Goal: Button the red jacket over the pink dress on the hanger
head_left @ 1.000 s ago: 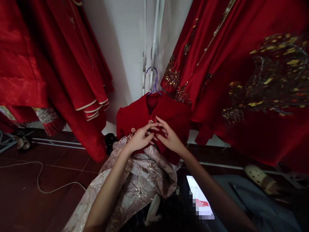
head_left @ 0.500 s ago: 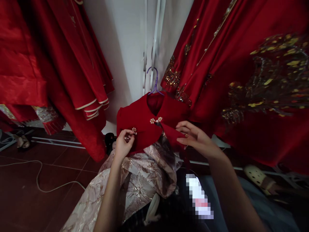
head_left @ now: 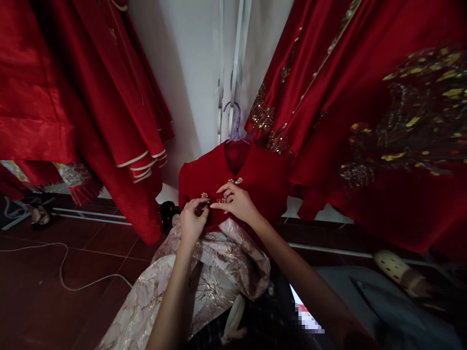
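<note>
A short red jacket (head_left: 262,170) hangs on a purple hanger (head_left: 237,121) in front of me, its V-neck facing me. One flower-shaped pearl clasp (head_left: 235,181) joins its front below the neck. My left hand (head_left: 194,218) pinches the jacket's front beside a lower pearl flower (head_left: 205,195). Close by, my right hand (head_left: 239,201) grips the edge of the other front panel, with a pearl ornament (head_left: 221,200) at its fingers. The two hands' fingertips almost meet; whether the lower clasp is joined is hidden. Pale brocade fabric (head_left: 219,262) lies bunched below the jacket.
Red garments (head_left: 98,87) hang at the left, and a sequined red garment (head_left: 394,131) at the right. A white cable (head_left: 63,272) runs over the tiled floor. A cream clog (head_left: 390,265) stands at the right. A partly covered bright screen (head_left: 310,318) is near my lap.
My right hand has moved left, bringing the right front panel across toward my left hand. My left hand stays at the lower pearl flower.
</note>
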`<state>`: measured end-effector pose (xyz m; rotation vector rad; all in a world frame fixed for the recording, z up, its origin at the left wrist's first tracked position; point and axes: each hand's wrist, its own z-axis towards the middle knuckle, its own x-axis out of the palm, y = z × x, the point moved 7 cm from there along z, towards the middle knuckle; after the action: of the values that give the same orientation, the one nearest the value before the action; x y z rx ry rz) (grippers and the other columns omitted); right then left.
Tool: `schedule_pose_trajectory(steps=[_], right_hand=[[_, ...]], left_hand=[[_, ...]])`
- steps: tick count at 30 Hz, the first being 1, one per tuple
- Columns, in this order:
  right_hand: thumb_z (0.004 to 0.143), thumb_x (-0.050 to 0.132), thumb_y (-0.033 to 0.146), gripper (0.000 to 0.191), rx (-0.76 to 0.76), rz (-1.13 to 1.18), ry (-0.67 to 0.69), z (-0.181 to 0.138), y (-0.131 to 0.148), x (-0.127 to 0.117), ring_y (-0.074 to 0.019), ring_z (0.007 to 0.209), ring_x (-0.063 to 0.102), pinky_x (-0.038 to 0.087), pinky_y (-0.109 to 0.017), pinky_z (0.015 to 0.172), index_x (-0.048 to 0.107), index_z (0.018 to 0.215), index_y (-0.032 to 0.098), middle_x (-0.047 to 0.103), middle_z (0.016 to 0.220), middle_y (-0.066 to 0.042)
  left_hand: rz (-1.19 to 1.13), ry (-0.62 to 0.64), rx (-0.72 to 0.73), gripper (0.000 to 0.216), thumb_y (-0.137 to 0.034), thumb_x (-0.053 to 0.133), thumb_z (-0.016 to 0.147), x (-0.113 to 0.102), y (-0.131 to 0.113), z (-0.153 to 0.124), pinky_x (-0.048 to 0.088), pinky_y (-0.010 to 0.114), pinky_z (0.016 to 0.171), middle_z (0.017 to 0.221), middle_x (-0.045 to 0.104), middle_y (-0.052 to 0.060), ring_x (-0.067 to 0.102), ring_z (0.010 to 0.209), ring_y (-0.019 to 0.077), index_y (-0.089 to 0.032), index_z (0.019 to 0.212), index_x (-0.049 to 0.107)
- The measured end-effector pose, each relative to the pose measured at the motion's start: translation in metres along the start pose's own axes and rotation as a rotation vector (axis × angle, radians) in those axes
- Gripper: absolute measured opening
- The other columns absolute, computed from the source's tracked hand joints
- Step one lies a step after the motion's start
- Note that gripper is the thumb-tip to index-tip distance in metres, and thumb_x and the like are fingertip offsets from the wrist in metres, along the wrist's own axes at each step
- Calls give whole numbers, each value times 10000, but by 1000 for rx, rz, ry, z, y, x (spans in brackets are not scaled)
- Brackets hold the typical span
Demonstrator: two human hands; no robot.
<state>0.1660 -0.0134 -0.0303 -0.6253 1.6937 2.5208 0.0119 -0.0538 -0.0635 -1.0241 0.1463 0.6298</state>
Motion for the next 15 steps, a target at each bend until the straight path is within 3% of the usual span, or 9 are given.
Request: schedule_pose_trajectory(steps=[3,9,15], right_hand=[[576,782,380,442,-14,-5,-4,3,-6,3,-103,517,601,492,-198,442,593,919,175,566,671,28],[702,697,270,315,-7,-43,-4,3,-17,7,-101,579,637,532,-221,578,597,983,172,633,733,-2],[726,653,199,272,-69,-132,-53,5,-14,10,-107,626,637,519,-218,607,602,992,177,640,742,-4]], left_hand=[[12,13,10,265,-195,589,748,4,0,1,489,303,772,943,695,37,625,837,167,-232,1000,663],[-174,14,-119,251,-201,591,735,12,16,5,501,254,698,905,704,52,623,727,130,-181,973,670],[-353,-17,-172,247,-263,653,694,11,16,7,504,229,648,861,710,60,619,668,116,-153,912,688]])
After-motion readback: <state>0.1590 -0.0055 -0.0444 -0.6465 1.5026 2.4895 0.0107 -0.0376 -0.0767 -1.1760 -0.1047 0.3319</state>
